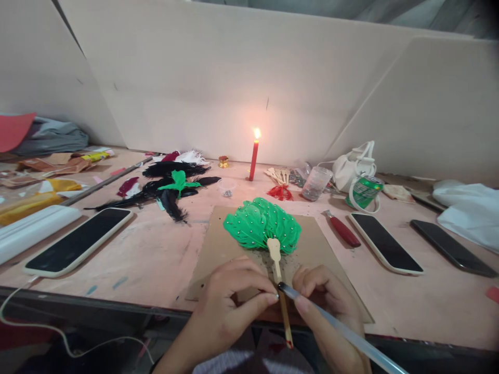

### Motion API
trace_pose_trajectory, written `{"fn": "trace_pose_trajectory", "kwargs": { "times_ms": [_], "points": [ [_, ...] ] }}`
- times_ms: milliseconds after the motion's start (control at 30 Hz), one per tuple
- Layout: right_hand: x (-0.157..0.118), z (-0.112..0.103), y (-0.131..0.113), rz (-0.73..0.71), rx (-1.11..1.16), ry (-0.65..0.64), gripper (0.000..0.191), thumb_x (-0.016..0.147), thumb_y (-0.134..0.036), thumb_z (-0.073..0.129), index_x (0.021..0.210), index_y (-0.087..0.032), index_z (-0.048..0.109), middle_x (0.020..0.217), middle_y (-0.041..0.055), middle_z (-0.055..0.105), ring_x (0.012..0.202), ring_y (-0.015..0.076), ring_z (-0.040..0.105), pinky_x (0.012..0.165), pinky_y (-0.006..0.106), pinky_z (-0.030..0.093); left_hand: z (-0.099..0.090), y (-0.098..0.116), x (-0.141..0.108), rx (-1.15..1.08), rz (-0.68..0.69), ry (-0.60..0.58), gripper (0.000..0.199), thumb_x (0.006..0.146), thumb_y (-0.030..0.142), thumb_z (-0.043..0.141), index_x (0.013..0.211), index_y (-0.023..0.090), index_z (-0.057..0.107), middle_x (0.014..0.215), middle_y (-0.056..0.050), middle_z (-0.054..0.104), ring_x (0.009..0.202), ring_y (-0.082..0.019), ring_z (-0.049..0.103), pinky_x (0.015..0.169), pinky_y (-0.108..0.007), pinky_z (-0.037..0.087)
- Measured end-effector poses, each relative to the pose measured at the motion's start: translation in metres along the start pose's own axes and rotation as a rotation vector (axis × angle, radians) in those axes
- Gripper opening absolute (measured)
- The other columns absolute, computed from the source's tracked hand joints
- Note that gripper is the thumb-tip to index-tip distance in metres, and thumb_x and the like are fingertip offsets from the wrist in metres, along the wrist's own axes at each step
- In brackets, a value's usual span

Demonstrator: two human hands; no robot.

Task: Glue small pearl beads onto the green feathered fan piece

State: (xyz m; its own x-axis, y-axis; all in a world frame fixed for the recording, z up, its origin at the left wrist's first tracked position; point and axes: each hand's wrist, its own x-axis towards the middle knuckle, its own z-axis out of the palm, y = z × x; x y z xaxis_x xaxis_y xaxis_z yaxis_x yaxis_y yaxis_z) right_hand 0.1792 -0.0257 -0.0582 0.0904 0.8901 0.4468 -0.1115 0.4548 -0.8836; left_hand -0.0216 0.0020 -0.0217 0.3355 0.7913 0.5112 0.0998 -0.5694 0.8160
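A green feather fan dotted with small pearly beads lies on a brown cardboard sheet. Its wooden handle points toward me, between my hands. My right hand is closed around a translucent glue stick, whose dark tip is beside the handle. Left of the handle, the thumb and forefinger of my left hand are pinched on a tiny shiny bead. A lit red candle stands upright behind the fan.
Phones lie left and right. Black feathers are at back left. A red-handled knife, plastic cup, green can and white bag are at right. A white cable hangs off the front edge.
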Motion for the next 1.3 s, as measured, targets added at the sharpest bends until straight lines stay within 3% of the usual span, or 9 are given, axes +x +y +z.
{"fn": "trace_pose_trajectory", "kwargs": {
  "times_ms": [233, 400, 533, 800, 1067, 1200, 1300],
  "points": [
    [-0.005, -0.004, 0.001, 0.030, 0.073, -0.120, 0.033, 0.105, -0.044, 0.080, 0.082, -0.025, 0.066, 0.070, -0.0010, 0.057, 0.063, 0.0175, 0.051, 0.055, 0.028, 0.037, 0.000, 0.004, 0.004, 0.056, -0.005, 0.050, 0.015, 0.094, 0.013, 0.081, 0.083, 0.022, 0.086, 0.080, -0.001, 0.081, 0.071, -0.014, 0.070, 0.068, -0.023, 0.052],
    [-0.005, -0.003, 0.006, 0.016, 0.129, -0.013, 0.028, 0.102, -0.046, 0.084, 0.088, -0.027, 0.070, 0.074, -0.0012, 0.058, 0.068, 0.0191, 0.055, 0.060, 0.029, 0.044, 0.002, 0.001, 0.002, 0.089, 0.022, 0.006, 0.016, 0.098, 0.015, 0.079, 0.086, 0.022, 0.086, 0.080, -0.002, 0.079, 0.078, -0.017, 0.072, 0.070, -0.025, 0.053],
    [0.000, -0.001, 0.003, 0.008, 0.062, 0.031, 0.029, 0.102, -0.044, 0.085, 0.086, -0.026, 0.070, 0.075, -0.0006, 0.061, 0.069, 0.0187, 0.057, 0.061, 0.028, 0.047, 0.000, 0.000, 0.000, -0.017, 0.012, -0.016, 0.014, 0.096, 0.014, 0.081, 0.087, 0.022, 0.088, 0.081, -0.002, 0.080, 0.076, -0.015, 0.072, 0.070, -0.023, 0.053],
    [-0.008, -0.002, 0.002, 0.069, 0.134, -0.146, 0.027, 0.102, -0.043, 0.083, 0.086, -0.026, 0.070, 0.074, 0.0000, 0.061, 0.064, 0.0179, 0.055, 0.055, 0.028, 0.040, -0.001, 0.001, 0.001, 0.003, -0.008, 0.037, 0.014, 0.095, 0.015, 0.083, 0.085, 0.023, 0.087, 0.080, -0.001, 0.080, 0.073, -0.014, 0.071, 0.069, -0.023, 0.052],
    [-0.003, -0.003, 0.007, 0.019, 0.088, 0.030, 0.026, 0.102, -0.043, 0.085, 0.088, -0.027, 0.071, 0.076, -0.0010, 0.061, 0.070, 0.0185, 0.058, 0.063, 0.028, 0.048, 0.002, -0.001, -0.002, 0.012, 0.016, -0.047, 0.014, 0.097, 0.014, 0.080, 0.088, 0.022, 0.087, 0.081, -0.002, 0.079, 0.077, -0.015, 0.070, 0.070, -0.024, 0.052],
    [-0.005, -0.004, 0.007, 0.061, 0.014, 0.041, 0.031, 0.102, -0.045, 0.085, 0.086, -0.026, 0.068, 0.074, -0.0024, 0.059, 0.064, 0.0156, 0.053, 0.056, 0.025, 0.043, -0.008, 0.004, 0.004, -0.031, -0.006, 0.012, 0.014, 0.096, 0.016, 0.083, 0.084, 0.023, 0.087, 0.081, 0.000, 0.082, 0.072, -0.013, 0.071, 0.068, -0.022, 0.053],
    [-0.006, -0.003, 0.005, 0.161, -0.061, -0.032, 0.027, 0.103, -0.044, 0.083, 0.090, -0.026, 0.068, 0.068, -0.0044, 0.056, 0.056, 0.0148, 0.051, 0.051, 0.026, 0.038, -0.026, 0.018, 0.021, 0.057, 0.042, 0.018, 0.014, 0.096, 0.015, 0.083, 0.086, 0.024, 0.086, 0.083, 0.002, 0.084, 0.076, -0.013, 0.074, 0.073, -0.022, 0.056]
  ]
}}
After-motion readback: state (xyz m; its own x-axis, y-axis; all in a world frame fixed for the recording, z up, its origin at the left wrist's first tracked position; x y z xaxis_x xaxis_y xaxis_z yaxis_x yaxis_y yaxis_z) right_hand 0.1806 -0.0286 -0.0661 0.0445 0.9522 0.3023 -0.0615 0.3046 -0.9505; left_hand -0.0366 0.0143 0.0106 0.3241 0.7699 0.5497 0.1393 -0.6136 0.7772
